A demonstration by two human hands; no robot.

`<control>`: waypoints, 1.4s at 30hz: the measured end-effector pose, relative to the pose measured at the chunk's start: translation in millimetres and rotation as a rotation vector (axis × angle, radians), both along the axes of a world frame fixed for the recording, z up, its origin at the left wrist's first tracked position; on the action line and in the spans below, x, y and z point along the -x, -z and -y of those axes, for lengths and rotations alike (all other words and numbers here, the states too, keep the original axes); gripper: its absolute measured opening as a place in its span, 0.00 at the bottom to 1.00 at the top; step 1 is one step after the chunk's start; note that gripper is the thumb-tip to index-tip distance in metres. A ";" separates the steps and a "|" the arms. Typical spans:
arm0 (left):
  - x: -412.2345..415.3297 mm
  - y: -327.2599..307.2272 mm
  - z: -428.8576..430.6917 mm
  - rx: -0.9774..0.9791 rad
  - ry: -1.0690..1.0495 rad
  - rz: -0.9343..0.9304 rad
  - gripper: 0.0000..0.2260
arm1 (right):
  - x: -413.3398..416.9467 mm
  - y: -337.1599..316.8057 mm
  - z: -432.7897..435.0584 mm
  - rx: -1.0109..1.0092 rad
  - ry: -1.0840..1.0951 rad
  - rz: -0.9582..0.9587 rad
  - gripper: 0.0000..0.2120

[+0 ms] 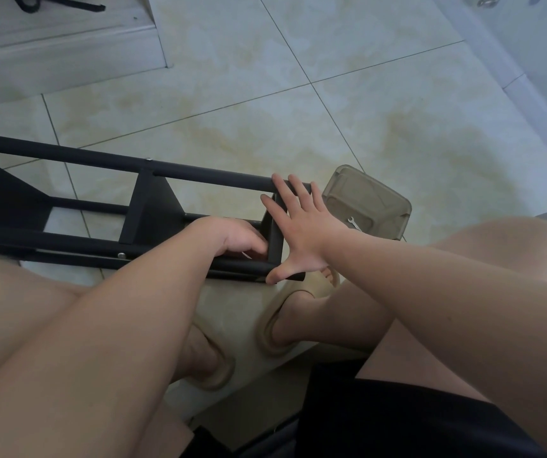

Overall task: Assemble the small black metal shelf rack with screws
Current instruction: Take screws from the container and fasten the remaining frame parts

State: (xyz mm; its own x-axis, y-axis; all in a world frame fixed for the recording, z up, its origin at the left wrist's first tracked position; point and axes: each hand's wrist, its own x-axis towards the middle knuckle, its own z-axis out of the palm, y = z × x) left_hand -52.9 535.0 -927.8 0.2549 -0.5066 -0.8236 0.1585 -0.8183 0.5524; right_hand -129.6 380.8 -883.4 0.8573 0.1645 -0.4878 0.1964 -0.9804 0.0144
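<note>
A single wide-angle view, worn on the person's head, faces forward and steeply down onto the tiled floor (298,104). It sits close above the black rack (153,209), which lies across the left and middle of the frame.

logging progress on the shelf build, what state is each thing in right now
rack: on its side on the floor, partly assembled
left hand: inside the rack's end, curled round a thin silver tool
right hand: open, spread across the rack's end
small wrench: idle on the plastic tray

Bare forearms, black shorts (397,424), beige slip-on sandals (278,325)
</note>
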 end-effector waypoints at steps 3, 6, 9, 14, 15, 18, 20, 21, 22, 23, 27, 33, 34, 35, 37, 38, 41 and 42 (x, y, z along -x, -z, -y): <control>-0.2 -1.1 1.5 -0.027 0.024 0.044 0.13 | -0.1 -0.4 0.0 -0.002 0.000 -0.003 0.70; -0.8 -1.9 1.4 -0.030 0.004 0.017 0.19 | -0.1 -0.9 -0.1 0.001 -0.002 -0.004 0.70; -2.2 -1.5 -0.9 -0.007 -0.024 -0.057 0.13 | -0.1 -0.9 -0.2 0.001 -0.003 -0.003 0.69; -0.9 -0.8 -0.4 -0.012 -0.017 -0.033 0.05 | -0.6 -0.4 0.3 -0.002 0.000 -0.003 0.70; -0.8 0.3 0.5 -0.016 -0.010 -0.009 0.06 | -0.5 -0.5 0.2 -0.003 0.001 -0.004 0.70; -1.5 -0.5 2.4 -0.055 0.017 0.040 0.10 | -0.4 0.2 0.0 -0.002 -0.003 0.000 0.69; -2.0 -1.0 2.3 -0.061 0.009 0.028 0.12 | -0.3 0.0 0.2 0.000 -0.003 0.002 0.69; -2.2 -0.8 1.9 -0.050 -0.003 0.004 0.12 | -0.2 0.1 0.4 0.002 -0.003 0.003 0.69; -1.9 -1.6 1.5 -0.037 -0.014 -0.023 0.12 | -0.3 0.2 0.6 0.003 -0.003 0.005 0.69; -1.7 -1.8 1.0 -0.027 -0.024 -0.048 0.09 | -0.3 0.2 0.7 0.003 -0.005 0.007 0.69; -1.7 -2.4 0.7 -0.056 -0.035 -0.111 0.10 | -0.6 -0.1 0.7 0.003 -0.007 0.005 0.69; -1.6 -0.1 1.7 -0.059 -0.015 -0.006 0.13 | -1.0 0.9 0.7 0.001 -0.005 0.006 0.70; -1.5 -0.9 2.1 -0.066 -0.003 -0.005 0.14 | -1.0 1.0 0.7 0.000 -0.006 0.006 0.70; -1.6 -1.3 2.5 -0.076 -0.002 -0.001 0.16 | -1.0 1.0 0.7 -0.001 -0.006 0.005 0.70; -1.5 -3.4 2.5 -0.078 -0.025 -0.004 0.21 | -1.1 0.8 1.2 0.002 -0.007 0.004 0.70; -1.8 -4.2 2.3 -0.069 -0.040 -0.021 0.21 | -1.2 0.9 1.4 0.004 -0.008 0.004 0.70; -2.2 -5.9 0.3 -0.052 -0.030 -0.075 0.12 | -1.3 0.1 1.2 0.005 -0.010 0.003 0.69; -1.8 -5.7 0.2 -0.058 -0.024 -0.075 0.08 | -1.0 -0.2 1.0 0.004 -0.010 0.003 0.69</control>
